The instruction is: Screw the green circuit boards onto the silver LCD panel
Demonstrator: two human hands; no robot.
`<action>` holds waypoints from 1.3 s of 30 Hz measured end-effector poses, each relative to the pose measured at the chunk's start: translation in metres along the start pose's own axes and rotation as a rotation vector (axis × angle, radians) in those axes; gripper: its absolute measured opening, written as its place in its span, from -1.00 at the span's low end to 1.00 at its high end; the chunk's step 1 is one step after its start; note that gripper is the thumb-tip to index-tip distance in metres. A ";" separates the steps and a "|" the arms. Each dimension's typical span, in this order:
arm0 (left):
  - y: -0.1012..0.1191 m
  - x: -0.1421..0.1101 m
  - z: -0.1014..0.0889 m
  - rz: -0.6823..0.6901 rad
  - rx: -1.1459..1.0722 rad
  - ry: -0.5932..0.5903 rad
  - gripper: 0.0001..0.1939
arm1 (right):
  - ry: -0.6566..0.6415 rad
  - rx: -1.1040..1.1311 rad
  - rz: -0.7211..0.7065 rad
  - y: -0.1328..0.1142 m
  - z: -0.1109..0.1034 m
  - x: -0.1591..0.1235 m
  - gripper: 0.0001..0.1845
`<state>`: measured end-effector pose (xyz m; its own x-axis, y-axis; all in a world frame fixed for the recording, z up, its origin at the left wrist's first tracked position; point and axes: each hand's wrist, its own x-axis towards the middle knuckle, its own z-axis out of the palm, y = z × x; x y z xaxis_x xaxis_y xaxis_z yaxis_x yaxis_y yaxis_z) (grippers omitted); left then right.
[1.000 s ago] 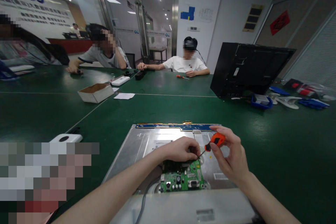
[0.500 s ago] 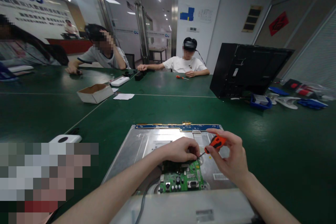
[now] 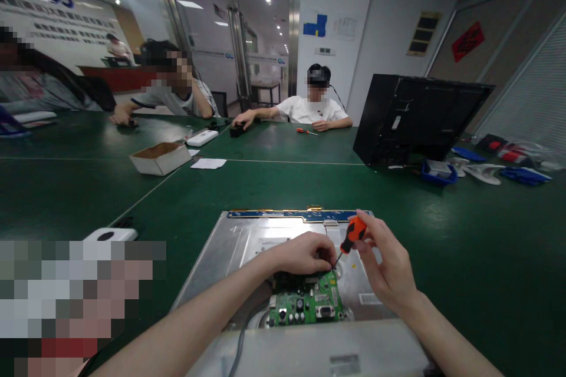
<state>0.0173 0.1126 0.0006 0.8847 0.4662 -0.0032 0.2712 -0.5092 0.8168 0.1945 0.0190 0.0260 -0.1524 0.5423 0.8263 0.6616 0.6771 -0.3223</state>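
My right hand (image 3: 387,259) grips the orange and black handle of a screwdriver (image 3: 352,234). Its thin shaft slants down and left, with the tip at the upper right corner of a green circuit board (image 3: 305,300). Beside that tip, my left hand (image 3: 307,252) has its fingers curled together over the board's top edge; what they pinch, if anything, is hidden. The board sits on the metal back of a flat display panel (image 3: 207,265), which has a blue circuit strip (image 3: 269,214) along its far edge. A grey cable (image 3: 241,341) runs from under my left forearm.
A black monitor housing (image 3: 424,121) stands at the right, near a blue tray (image 3: 439,172). An open cardboard box (image 3: 160,159), a paper (image 3: 209,163) and a white device (image 3: 110,234) lie to the left. Across the green table (image 3: 283,182) sit other people, one near another screwdriver (image 3: 306,131).
My right hand has turned the screwdriver to a steeper angle, its handle moving left. My left hand stays in place. The person opposite has a hand on a small black object.
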 end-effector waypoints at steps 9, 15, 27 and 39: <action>-0.001 -0.001 -0.001 0.008 -0.009 -0.001 -0.86 | 0.081 0.042 0.040 0.005 0.003 -0.007 -0.44; -0.002 0.000 0.000 0.016 -0.007 -0.003 -0.86 | 0.037 -0.001 -0.002 0.005 0.002 -0.004 -0.50; -0.001 0.000 -0.002 0.011 0.026 0.001 -0.87 | 0.111 0.086 0.015 0.007 0.005 -0.007 -0.52; 0.001 0.000 -0.001 0.003 0.013 -0.007 -0.82 | 0.025 0.036 -0.003 0.005 0.002 -0.005 -0.54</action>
<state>0.0175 0.1125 0.0021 0.8883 0.4593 -0.0046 0.2731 -0.5201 0.8092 0.1974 0.0208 0.0192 -0.1353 0.5282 0.8383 0.6340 0.6963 -0.3364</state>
